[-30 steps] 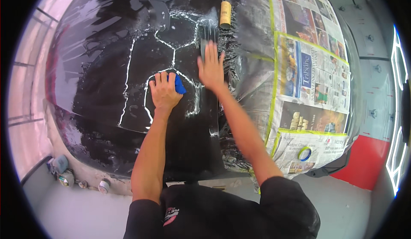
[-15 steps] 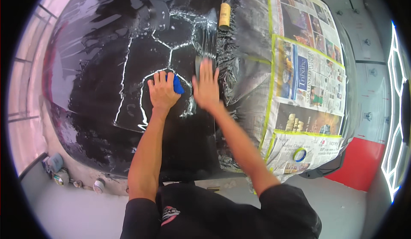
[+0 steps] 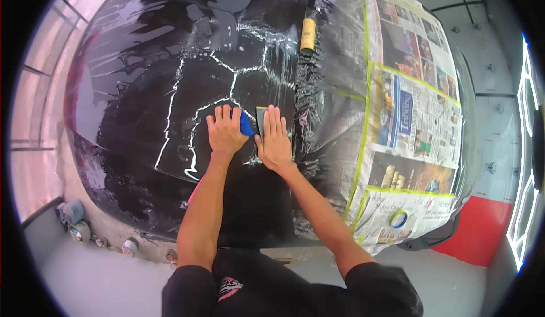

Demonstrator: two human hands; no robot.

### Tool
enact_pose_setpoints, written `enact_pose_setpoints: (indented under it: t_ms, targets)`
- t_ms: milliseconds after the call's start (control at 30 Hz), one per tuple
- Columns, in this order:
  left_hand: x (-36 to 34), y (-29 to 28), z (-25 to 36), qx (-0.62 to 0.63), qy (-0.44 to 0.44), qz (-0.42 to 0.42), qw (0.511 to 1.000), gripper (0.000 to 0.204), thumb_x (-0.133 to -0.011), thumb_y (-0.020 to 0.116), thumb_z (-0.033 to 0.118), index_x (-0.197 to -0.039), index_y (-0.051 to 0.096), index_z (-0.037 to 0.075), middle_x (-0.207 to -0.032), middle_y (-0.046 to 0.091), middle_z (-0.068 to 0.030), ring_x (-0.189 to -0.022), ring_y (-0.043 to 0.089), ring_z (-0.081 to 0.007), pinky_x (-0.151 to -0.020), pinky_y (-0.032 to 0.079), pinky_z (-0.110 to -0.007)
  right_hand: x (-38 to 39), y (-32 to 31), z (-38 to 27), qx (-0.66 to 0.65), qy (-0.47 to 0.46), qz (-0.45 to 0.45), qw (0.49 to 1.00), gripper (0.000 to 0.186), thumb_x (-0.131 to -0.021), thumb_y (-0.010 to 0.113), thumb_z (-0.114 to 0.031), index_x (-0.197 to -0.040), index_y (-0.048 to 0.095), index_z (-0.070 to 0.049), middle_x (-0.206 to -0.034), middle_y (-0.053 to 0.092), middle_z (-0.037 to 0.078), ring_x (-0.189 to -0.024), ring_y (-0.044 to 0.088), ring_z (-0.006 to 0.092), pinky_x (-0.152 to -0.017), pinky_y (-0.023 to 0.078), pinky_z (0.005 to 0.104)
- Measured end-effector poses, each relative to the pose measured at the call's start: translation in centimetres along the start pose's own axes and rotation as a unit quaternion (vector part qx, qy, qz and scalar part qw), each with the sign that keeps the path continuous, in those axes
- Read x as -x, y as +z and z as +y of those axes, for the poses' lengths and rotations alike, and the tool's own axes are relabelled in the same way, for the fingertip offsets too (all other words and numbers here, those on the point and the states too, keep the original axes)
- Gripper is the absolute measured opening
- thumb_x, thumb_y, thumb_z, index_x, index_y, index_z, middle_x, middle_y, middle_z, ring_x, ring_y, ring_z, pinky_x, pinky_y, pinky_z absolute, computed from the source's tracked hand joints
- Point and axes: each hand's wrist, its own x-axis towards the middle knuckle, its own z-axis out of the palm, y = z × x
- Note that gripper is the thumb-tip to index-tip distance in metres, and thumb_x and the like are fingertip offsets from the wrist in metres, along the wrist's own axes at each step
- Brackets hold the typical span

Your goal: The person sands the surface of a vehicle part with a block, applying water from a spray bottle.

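My left hand [image 3: 226, 131] is closed around a blue cloth or sponge [image 3: 246, 125], whose exact kind I cannot make out. It rests on a wet, glossy black car panel [image 3: 136, 118], inside a ring of white suds. Close beside it, my right hand [image 3: 275, 144] lies with fingers straight and together over a dark piece of sandpaper [image 3: 260, 119] with a yellowish edge. The thumb is along its left side, and the palm hides most of it. White suds lines [image 3: 234, 81] branch across the panel beyond both hands.
Newspaper [image 3: 406, 112] and plastic film [image 3: 335, 84], edged with yellow tape, cover the right side. A yellow cylinder [image 3: 307, 35] lies at the film's edge. A tape roll [image 3: 398, 219] sits on the newspaper. Several small containers [image 3: 79, 231] stand at lower left.
My right hand has slid toward me with the sandpaper, leaving streaks behind. My left hand keeps the blue thing at nearly the same spot on the panel. The whole view has shifted slightly.
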Motion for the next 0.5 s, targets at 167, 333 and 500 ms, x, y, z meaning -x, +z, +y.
enact_pose_setpoints:
  t_ms: [167, 333, 500]
  targets:
    - [-2.0, 0.5, 2.8, 0.036, 0.005, -0.020, 0.999, 0.044, -0.068, 0.082, 0.029, -0.104, 0.062, 0.015, -0.105, 0.057, -0.0074, -0.106, 0.055, -0.0295, -0.085, 0.042, -0.045, -14.4, -3.5, 7.7, 0.066, -0.010, 0.116, 0.991, 0.072, -0.108, 0.044, -0.038, -0.158, 0.027, 0.010, -0.168, 0.024, 0.029, -0.158, 0.020, 0.0406, -0.129, 0.015, 0.0551]
    - [-0.8, 1.7, 1.5, 0.030, -0.003, 0.007, 1.000, 0.045, -0.066, 0.082, 0.028, -0.104, 0.062, 0.014, -0.104, 0.057, -0.0076, -0.106, 0.055, -0.0302, -0.085, 0.042, -0.045, -11.8, -1.2, 5.3, 0.050, 0.006, 0.100, 0.994, 0.070, -0.109, 0.043, -0.036, -0.159, 0.025, 0.010, -0.169, 0.022, 0.027, -0.159, 0.019, 0.0405, -0.128, 0.017, 0.0556]
    - [-0.1, 0.1, 0.1, 0.031, -0.017, 0.002, 0.999, 0.042, -0.066, 0.080, 0.025, -0.102, 0.062, 0.014, -0.102, 0.057, -0.0078, -0.105, 0.056, -0.0300, -0.083, 0.041, -0.045, -4.5, 0.4, 1.9, 0.037, -0.019, 0.033, 0.999, 0.079, -0.106, 0.051, -0.035, -0.160, 0.019, 0.011, -0.171, 0.016, 0.028, -0.159, 0.013, 0.0434, -0.129, 0.014, 0.0549]
